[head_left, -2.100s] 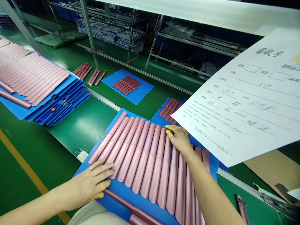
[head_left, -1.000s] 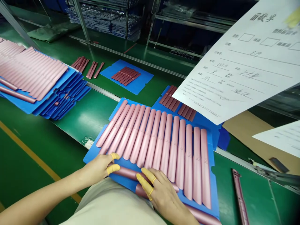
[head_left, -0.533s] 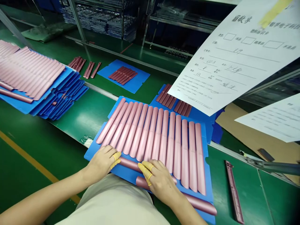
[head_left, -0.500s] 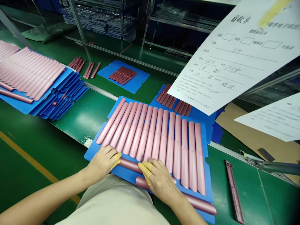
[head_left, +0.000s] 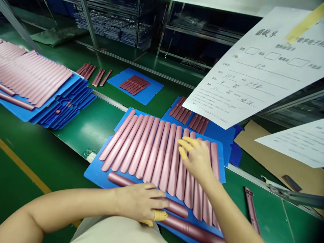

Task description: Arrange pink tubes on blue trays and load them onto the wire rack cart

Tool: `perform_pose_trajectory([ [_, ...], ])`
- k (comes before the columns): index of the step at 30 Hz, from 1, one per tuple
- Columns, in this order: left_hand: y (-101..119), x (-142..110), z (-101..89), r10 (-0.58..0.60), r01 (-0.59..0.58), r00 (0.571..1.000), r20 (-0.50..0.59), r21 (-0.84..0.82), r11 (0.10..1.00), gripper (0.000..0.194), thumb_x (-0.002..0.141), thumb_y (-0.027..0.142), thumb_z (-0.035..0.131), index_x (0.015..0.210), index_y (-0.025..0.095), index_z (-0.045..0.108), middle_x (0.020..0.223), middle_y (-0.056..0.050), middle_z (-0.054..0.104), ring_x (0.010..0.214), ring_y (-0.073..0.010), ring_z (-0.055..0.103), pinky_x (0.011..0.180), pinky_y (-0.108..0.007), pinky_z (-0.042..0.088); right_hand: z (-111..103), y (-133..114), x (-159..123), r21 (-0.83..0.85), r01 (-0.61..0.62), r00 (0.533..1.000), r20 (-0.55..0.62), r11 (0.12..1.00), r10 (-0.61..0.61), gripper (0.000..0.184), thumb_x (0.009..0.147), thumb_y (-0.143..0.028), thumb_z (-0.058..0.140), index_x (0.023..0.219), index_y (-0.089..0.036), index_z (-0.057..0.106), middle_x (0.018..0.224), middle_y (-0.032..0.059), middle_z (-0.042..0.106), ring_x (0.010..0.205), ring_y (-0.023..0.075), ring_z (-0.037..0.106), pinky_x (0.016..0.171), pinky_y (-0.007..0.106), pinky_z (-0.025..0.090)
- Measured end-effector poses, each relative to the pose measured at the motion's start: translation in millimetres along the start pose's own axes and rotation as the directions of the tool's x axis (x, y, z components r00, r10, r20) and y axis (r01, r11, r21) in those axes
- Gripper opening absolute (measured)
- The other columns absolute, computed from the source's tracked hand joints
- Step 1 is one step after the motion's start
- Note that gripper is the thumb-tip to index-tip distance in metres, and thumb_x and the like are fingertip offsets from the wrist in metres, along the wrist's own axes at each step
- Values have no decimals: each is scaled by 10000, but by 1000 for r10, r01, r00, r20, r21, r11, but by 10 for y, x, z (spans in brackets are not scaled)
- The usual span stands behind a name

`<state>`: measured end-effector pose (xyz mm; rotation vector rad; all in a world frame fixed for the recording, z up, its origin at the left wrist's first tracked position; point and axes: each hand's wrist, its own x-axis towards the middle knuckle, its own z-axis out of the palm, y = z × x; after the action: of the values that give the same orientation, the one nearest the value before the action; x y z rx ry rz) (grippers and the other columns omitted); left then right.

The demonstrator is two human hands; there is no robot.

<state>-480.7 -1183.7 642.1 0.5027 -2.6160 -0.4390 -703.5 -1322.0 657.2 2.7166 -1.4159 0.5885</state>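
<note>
Pink, half-round strips [head_left: 152, 148] with fine lines across their middles lie side by side on a blue sheet [head_left: 97, 172]. My right hand [head_left: 198, 157] is over the right part of this row. Its fingers, with yellow finger cots, are spread and nothing shows between them. My left hand [head_left: 144, 202] lies palm down at the sheet's near edge, its fingers stretched to the right. It partly covers one crosswise strip [head_left: 120, 179] and touches or nearly touches the left end of a second, darker crosswise strip [head_left: 188, 227]. Its yellow-covered fingertips are partly hidden.
At left, a tall stack of blue sheets [head_left: 73, 101] bears more pink strips [head_left: 37, 77]. Darker strips [head_left: 134, 84] lie on sheets behind. A printed paper [head_left: 253, 67] hangs at upper right. One narrow part [head_left: 251, 209] lies on the green bench at right.
My right hand has moved up and right from the near crosswise strips to above the row. My left hand has moved right and down. The lowest crosswise strip now lies farther left.
</note>
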Motion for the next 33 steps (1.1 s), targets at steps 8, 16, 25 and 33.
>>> perform_pose_trajectory([
  [8, -162, 412, 20, -208, 196, 977, 52, 172, 965, 626, 900, 537, 336, 1310, 75, 438, 1401, -120, 433, 1334, -234, 310, 1090, -382, 249, 514, 575, 754, 131, -328, 932, 209, 935, 298, 297, 762, -293, 479, 968, -182, 663, 1090, 113, 597, 1082, 305, 441, 935, 522, 354],
  [16, -248, 454, 223, -301, 283, 952, 59, 206, 937, 560, 899, 429, 440, 1323, 63, 433, 1440, -87, 382, 1377, -210, 240, 1131, -403, 196, 491, 651, 901, 491, -388, 921, 246, 780, 304, 231, 795, -397, 481, 838, -202, 597, 1037, 75, 627, 1016, 215, 542, 955, 439, 404],
  [25, -237, 457, 168, -263, 247, 965, 21, 277, 929, 418, 943, 257, 353, 1322, 109, 448, 1456, -41, 359, 1384, -177, 227, 1157, -377, 143, -4, 400, 946, 801, -349, 919, 190, 486, 346, 272, 767, -475, 611, 817, -208, 610, 838, 38, 648, 813, 178, 601, 844, 373, 481],
  [33, -238, 460, 72, -244, 234, 969, 37, 181, 955, 421, 934, 267, 380, 1316, 99, 438, 1444, -63, 383, 1370, -189, 260, 1133, -389, 207, -8, 379, 912, 820, -379, 892, 200, 430, 406, 259, 742, -455, 648, 825, -212, 613, 814, 24, 648, 792, 173, 600, 802, 344, 474],
])
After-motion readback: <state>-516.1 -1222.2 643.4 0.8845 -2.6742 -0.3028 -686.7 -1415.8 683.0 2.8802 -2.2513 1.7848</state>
